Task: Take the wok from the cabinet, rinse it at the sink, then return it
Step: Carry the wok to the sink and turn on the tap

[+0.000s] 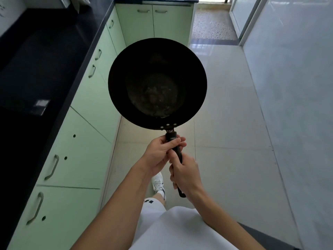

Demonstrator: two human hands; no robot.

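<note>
A black wok [156, 82] with a long black handle hangs level over the floor in the middle of the view, its open side up. The bottom looks dull and spotted. My left hand [160, 152] grips the handle close to the bowl, just below the three rivets. My right hand [185, 175] grips the handle lower down, near its end. Pale green cabinets [86, 134] with metal handles line the left, all doors closed. No sink is in view.
A black countertop [36, 69] runs along the left above the cabinets. More green cabinets [153, 22] stand at the far end. White floor tiles [230, 123] stretch ahead, a white wall on the right and a doorway beyond. My leg and white shoe [158, 183] are below.
</note>
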